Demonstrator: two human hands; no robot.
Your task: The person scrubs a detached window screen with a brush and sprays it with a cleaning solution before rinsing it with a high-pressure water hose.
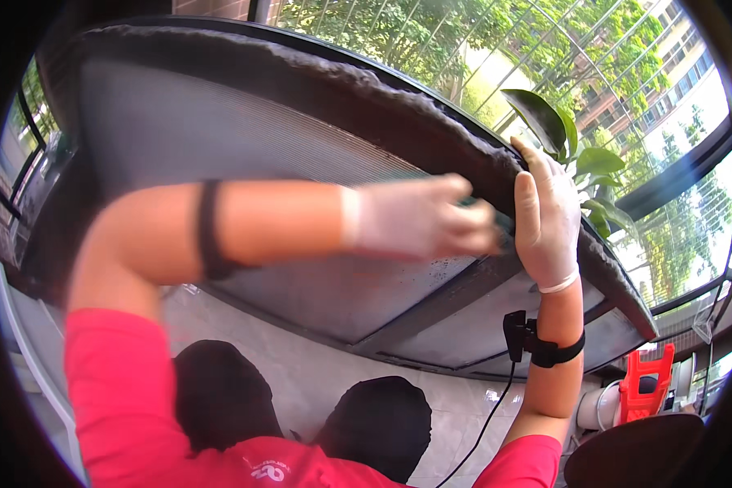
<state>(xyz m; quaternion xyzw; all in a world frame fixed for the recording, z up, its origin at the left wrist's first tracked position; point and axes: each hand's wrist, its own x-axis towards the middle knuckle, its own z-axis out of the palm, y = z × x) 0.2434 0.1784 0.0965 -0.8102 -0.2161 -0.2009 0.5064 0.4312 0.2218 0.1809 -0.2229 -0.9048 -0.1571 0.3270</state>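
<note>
Okay, the big dark-framed panel w/ fine grey mesh [163, 122] spans the space in front of you, your two black-clad knees [224, 390] on its near side. Your L hand [419, 218], in a thin white glove, is over the panel's R part, fingers curled round a dark-green piece [504, 223]; too blurred to tell what kind. Your R hand [547, 215], gloved likewise, lies on the panel's upper rim, fingers extended, not clenched; can't tell if any hook behind. Progress, my guess: approx. partway, b/c dark drops [439, 264] dot the mesh near its R crossbars, while fuzzy grey lint [358, 77] lines the upper rim, so that strip looks undone; how much mesh is finished, can't tell. Count: 1 panel, 2 crossbars [419, 315] splitting it into 3 mesh fields as far as visible, 1 dark-green piece, 2 gloves, 2 black arm straps [210, 232]; plus 1 broad-leaved green plant [598, 160] beyond the panel's upper rim, and 1 red plastic stand [651, 382] off its R end.
</note>
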